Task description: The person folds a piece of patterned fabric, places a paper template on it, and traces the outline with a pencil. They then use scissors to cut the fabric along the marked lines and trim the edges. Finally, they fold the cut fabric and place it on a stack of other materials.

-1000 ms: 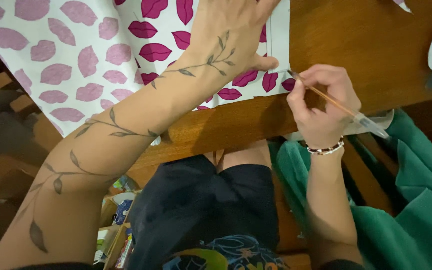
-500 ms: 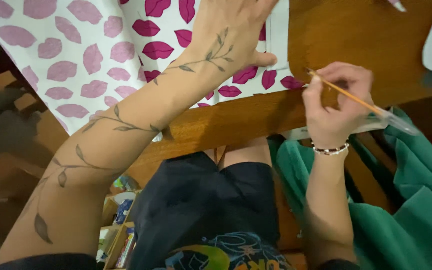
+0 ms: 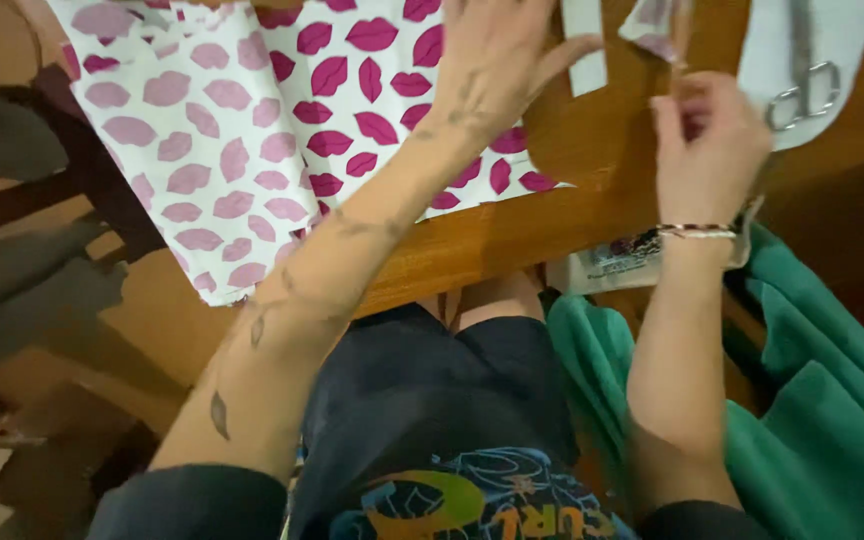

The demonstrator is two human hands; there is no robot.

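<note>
At the far left, a white sheet printed with pink and magenta lip shapes lies on the wooden tabletop, and its left part hangs over the near edge. The left hand rests flat on this sheet with its fingers spread wide and its thumb pointing to the right; it presses the sheet down rather than gripping it (the forearm behind it carries a dark leafy vine pattern).

Just right of the thumb, a narrow white strip lies on the bare wood. Further right, the right hand is raised above the tabletop's edge with its fingers curled together near a small crumpled whitish piece; the frame is blurred there, so I cannot tell whether the fingers actually grip it. A beaded bracelet circles that wrist.

At the upper right, metal scissors lie on a white sheet. Green cloth is draped below the tabletop at the right.
</note>
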